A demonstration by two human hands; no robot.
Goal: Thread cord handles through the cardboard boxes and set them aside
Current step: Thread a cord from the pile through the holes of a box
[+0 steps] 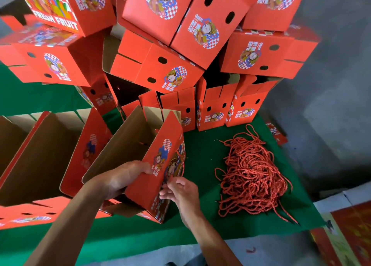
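Careful: your left hand [128,175] grips the open box [144,165] at centre by its rim, while your right hand [178,189] pinches the cord [181,163] against its printed face. A loose pinch could let the cord slip back out. Spare cords [253,177] lie at 3 o'clock.

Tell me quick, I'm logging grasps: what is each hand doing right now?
Left hand: grips the top edge of the open red box.
Right hand: pinches a red cord against the box's side.
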